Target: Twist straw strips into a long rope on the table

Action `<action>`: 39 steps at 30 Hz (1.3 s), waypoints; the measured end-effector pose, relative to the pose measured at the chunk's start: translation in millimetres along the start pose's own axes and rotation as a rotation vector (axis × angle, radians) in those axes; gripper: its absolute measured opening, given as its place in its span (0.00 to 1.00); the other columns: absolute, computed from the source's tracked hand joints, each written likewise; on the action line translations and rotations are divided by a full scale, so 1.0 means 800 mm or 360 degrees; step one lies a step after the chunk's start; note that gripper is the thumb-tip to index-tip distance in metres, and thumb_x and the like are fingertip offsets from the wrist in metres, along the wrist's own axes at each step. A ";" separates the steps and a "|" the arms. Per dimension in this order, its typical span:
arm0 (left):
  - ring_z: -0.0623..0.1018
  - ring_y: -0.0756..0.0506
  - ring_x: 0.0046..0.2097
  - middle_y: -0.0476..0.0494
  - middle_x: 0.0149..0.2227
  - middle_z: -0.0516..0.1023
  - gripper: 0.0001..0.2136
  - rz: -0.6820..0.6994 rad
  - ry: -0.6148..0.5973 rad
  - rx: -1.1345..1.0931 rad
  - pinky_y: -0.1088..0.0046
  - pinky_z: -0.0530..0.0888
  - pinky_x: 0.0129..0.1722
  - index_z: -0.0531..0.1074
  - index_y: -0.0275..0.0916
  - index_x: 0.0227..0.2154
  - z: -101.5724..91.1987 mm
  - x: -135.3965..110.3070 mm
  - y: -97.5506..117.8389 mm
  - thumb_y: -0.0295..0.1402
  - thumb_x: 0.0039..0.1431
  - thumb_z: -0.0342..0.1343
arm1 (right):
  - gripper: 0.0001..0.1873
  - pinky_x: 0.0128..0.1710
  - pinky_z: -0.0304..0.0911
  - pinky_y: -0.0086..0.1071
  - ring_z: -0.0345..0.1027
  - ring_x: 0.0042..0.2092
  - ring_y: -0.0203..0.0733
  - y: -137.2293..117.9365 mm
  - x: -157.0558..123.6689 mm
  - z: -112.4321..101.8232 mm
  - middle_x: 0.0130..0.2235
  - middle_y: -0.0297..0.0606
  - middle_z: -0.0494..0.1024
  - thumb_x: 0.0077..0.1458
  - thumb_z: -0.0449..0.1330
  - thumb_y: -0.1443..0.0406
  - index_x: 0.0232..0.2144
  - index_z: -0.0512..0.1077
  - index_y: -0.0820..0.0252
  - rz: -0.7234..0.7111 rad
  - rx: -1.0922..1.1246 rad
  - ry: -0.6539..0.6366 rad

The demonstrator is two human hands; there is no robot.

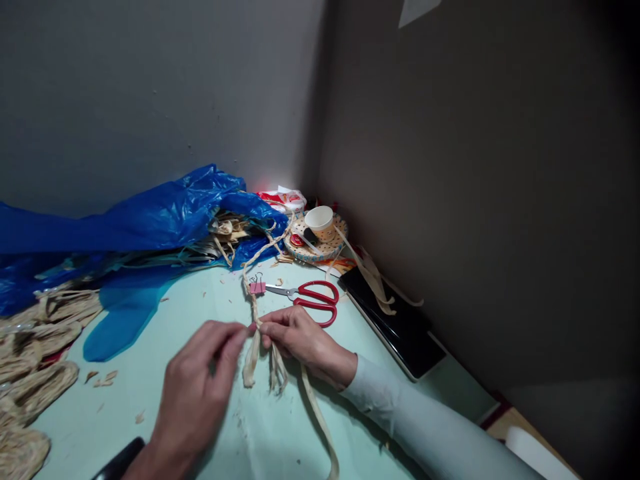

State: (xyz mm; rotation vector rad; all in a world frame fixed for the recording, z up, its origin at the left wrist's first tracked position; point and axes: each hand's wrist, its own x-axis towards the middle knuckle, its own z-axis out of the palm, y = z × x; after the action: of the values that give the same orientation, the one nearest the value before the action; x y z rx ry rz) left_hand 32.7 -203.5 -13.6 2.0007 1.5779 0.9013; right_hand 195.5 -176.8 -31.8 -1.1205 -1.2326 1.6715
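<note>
A braid of pale dried plant fibre (254, 305) runs down the light green tabletop toward me, and its loose strands (279, 375) hang out below my fingers. My right hand (300, 339) pinches the braid's lower end between thumb and fingers. From the left, my left hand (203, 373) is closed in a pinch at the same spot, its fingertips touching the fibre. A pink binder clip (257, 287) sits against the braid just above. Beside it lie red-handled scissors (315, 300), blades pointing left toward the clip.
A blue plastic bag (165, 203) holding dried fibre lies at the back left. Coiled fibre bundles (40, 373) line the left edge. A woven tray (300, 251) with a white cup (319, 220) stands at the back corner. A black flat device (395, 327) lies along the right wall.
</note>
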 end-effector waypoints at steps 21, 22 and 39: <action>0.54 0.54 0.19 0.59 0.14 0.60 0.11 -0.0769 -0.0295 -0.0852 0.76 0.48 0.19 0.69 0.39 0.22 0.024 0.022 -0.006 0.41 0.51 0.58 | 0.06 0.28 0.46 0.35 0.69 0.35 0.46 -0.016 -0.032 0.011 0.37 0.43 0.75 0.61 0.51 0.70 0.38 0.67 0.60 -0.0561 -0.2257 0.0294; 0.55 0.53 0.18 0.60 0.13 0.60 0.11 -0.0766 -0.0288 -0.0857 0.76 0.50 0.20 0.69 0.39 0.22 0.024 0.022 -0.005 0.41 0.50 0.58 | 0.05 0.28 0.46 0.36 0.69 0.36 0.47 -0.014 -0.034 0.014 0.37 0.42 0.74 0.61 0.52 0.70 0.38 0.67 0.60 -0.0615 -0.2278 0.0295; 0.59 0.54 0.21 0.56 0.19 0.69 0.11 -0.0842 -0.0381 -0.1214 0.79 0.53 0.22 0.73 0.37 0.28 0.014 0.020 -0.015 0.40 0.52 0.62 | 0.14 0.35 0.54 0.32 0.70 0.38 0.41 -0.032 -0.031 0.002 0.34 0.40 0.79 0.65 0.52 0.62 0.33 0.75 0.62 -0.0620 -0.1625 0.0298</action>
State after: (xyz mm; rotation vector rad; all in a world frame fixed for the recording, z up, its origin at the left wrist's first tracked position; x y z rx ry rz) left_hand 34.9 -184.7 -26.0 1.0487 1.2600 0.8307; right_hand 203.7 -194.2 -1.7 -1.4160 -2.0841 0.5733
